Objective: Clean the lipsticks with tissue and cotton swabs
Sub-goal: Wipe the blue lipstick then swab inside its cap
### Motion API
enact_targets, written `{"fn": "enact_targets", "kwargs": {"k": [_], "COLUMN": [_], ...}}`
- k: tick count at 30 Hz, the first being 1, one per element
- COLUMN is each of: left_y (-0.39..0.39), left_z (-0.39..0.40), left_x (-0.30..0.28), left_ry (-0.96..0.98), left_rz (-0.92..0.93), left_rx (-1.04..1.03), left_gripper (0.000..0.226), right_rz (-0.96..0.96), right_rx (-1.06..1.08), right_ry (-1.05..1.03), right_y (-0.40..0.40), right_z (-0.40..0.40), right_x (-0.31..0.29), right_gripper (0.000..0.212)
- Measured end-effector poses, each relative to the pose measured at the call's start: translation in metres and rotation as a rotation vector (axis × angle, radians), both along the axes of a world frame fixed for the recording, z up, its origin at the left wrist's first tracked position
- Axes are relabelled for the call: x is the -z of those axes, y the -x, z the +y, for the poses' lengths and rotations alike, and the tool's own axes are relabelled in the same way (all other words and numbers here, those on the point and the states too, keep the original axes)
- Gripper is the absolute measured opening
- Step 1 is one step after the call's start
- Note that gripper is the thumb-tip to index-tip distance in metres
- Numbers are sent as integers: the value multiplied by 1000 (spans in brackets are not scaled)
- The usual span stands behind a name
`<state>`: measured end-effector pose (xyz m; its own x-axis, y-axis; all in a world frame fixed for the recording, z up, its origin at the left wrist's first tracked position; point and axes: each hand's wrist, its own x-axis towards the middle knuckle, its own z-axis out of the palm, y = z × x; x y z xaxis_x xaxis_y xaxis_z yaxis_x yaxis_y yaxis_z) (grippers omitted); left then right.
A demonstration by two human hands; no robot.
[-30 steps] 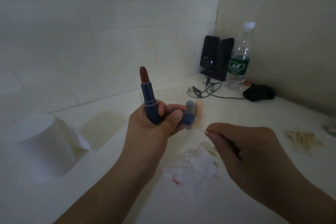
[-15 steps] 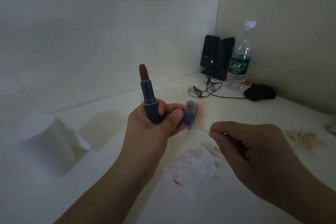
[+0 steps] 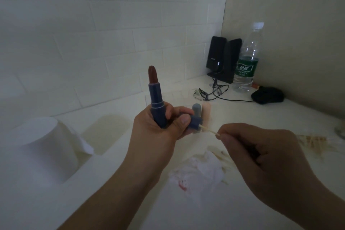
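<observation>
The left hand [image 3: 158, 132] grips an upright blue lipstick [image 3: 156, 99], its brown-red stick raised, plus its cap [image 3: 195, 122]. The right hand [image 3: 261, 157] pinches a cotton swab [image 3: 209, 130], tip in the cap's mouth. A stained tissue [image 3: 197, 172] lies on the table [image 3: 186, 211] below; a water bottle [image 3: 247, 58] stands far right.

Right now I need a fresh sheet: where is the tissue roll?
In the head view the tissue roll stands at the far left of the counter, left of the left hand gripping the lipstick.
</observation>
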<state>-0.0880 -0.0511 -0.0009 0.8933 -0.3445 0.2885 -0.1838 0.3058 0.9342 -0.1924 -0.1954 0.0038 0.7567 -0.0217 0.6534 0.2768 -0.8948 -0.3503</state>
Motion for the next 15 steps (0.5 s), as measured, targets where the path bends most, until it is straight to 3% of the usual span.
{"fn": "enact_targets", "kwargs": {"k": [7,15], "left_y": [-1,-4], "left_z": [2,2], "left_x": [1,1], "left_ry": [15,62], "left_rz": [27,113], "left_rx": [8,80], "left_gripper": [24,27], "right_rz": [72,49], "right_rx": [-61,75], "right_ry": [40,39], "right_y": [-1,-4], "right_z": [-2,-10], "right_x": [-2,1], "right_gripper": [12,14]}}
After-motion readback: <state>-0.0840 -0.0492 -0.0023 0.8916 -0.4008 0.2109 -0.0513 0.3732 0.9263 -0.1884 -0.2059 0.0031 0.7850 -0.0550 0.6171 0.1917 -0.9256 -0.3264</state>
